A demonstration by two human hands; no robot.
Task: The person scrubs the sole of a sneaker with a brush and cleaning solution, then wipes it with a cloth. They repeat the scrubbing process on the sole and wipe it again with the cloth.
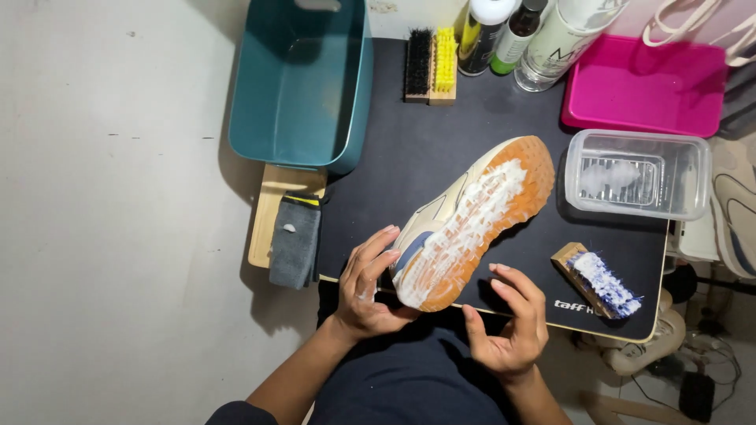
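Soapy shoe held sole-up over the black mat

The left hand grips the heel end; the right hand hovers open just beside it, not touching. The shoe's long axis runs diagonally, toe toward the upper right (near the clear tub), heel toward the person. 1 foamy brush lies at right.

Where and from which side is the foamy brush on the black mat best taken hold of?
Probably by the bare wooden end of the brush, its upper-left part, coming from above with the right hand. It lies bristles-up, foam covers the rest, and that end points toward the shoe.
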